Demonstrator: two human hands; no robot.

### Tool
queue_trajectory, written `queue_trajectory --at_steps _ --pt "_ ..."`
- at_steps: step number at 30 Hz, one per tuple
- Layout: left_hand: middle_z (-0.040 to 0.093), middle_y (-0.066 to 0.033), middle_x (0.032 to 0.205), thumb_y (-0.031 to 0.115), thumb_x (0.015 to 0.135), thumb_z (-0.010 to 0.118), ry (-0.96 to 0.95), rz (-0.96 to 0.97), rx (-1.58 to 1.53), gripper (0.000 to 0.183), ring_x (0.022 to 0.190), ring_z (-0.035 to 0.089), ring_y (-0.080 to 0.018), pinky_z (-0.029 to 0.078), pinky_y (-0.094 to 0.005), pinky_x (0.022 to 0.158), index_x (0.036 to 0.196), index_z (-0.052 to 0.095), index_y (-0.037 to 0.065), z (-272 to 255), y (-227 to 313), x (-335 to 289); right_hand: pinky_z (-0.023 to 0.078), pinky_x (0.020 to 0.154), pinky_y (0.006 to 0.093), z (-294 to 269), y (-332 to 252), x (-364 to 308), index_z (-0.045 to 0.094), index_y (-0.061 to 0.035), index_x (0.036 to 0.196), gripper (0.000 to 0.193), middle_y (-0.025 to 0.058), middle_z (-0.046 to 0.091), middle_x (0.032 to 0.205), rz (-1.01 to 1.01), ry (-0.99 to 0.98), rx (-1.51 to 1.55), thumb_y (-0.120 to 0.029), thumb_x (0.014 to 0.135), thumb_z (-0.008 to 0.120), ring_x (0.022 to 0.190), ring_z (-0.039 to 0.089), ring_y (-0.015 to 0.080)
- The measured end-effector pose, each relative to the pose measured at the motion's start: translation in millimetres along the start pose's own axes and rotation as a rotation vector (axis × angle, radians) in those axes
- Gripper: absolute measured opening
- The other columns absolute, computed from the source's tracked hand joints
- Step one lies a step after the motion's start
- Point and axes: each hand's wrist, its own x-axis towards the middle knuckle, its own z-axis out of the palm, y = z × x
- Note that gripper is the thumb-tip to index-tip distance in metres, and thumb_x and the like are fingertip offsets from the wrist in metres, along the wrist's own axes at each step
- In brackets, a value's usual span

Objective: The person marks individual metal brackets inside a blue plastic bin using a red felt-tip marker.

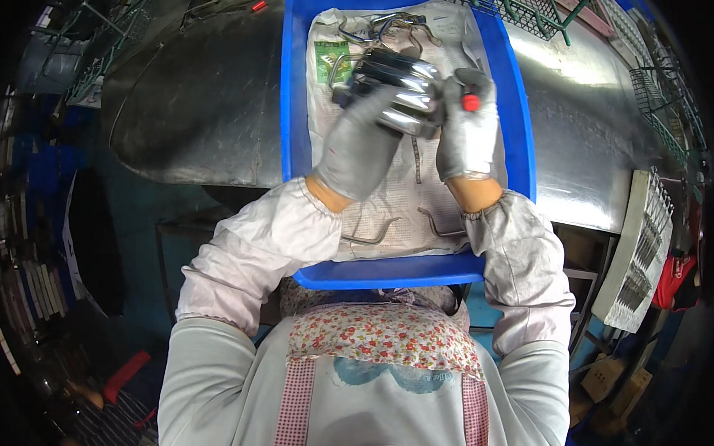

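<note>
My left hand [358, 150], in a grey-white glove, is closed around a stack of shiny curved metal pieces [407, 90], blurred by motion. Close at its right, my right hand [467, 144], gloved alike, is curled around a slim thing with a red end [471, 102]; the rest of that thing is hidden. Both hands are above a blue plastic tray [529, 151] lined with printed paper [401, 205]. Bent metal rods [372, 232] lie on the paper near its front, and more bent metal pieces [402, 22] are heaped at the far end.
The tray rests on a metal table [203, 97] with rounded edges. Green wire racks [533, 11] stand along the back and sides. A pale rack with a row of metal prongs [635, 251] is at the right. Cardboard boxes [605, 377] sit low at the right.
</note>
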Motion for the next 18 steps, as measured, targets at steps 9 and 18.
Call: queue_trajectory --at_steps 9,18 --pt "0.063 -0.0059 0.096 0.021 0.088 0.06 0.119 -0.032 0.317 0.026 0.084 0.06 -0.0134 0.05 -0.0288 0.07 0.107 0.059 0.002 -7.8 5.6 9.0 0.049 0.077 0.0253 -30.6 -22.7 34.2 0.049 -0.0046 0.115 0.036 0.0049 0.059 0.097 0.162 -0.41 -0.149 -0.015 0.084 0.066 0.086 0.059 0.0124" --pt "0.061 -0.0063 0.105 0.016 0.08 0.071 -0.229 0.003 0.952 0.046 0.093 0.057 -0.0141 0.048 -0.0282 0.081 0.119 0.052 0.003 -8.1 -1.9 -7.8 0.047 0.082 0.0251 -35.1 -56.5 23.7 0.044 -0.0062 0.124 0.075 0.0024 0.056 0.109 0.132 -0.795 -0.173 0.008 0.058 0.076 0.104 0.053 0.0116"
